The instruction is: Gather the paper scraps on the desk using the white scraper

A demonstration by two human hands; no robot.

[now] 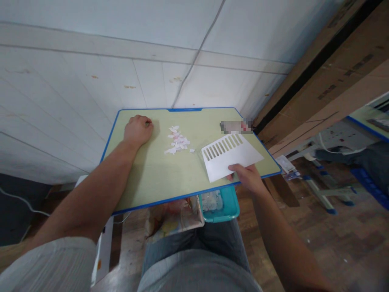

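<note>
A white sheet of paper (232,162) with a row of slots cut along its far edge is held over the right half of the table. My right hand (246,175) pinches its near edge, thumb on top and fingers beneath. My left hand (138,130) rests closed on the far left of the table. A small dark bit shows at its fingers, too little to name. Between my hands lies a loose pile of small white paper pieces (180,144), and one separate scrap (192,150) sits just right of it.
The pale green table (164,178) has a blue rim and stands against a white wall. A blurred-out item (235,126) lies at its far right. Below the near edge are a teal basket (234,209) and a bag-like container (179,223). Large cardboard boxes (319,81) stand on the right.
</note>
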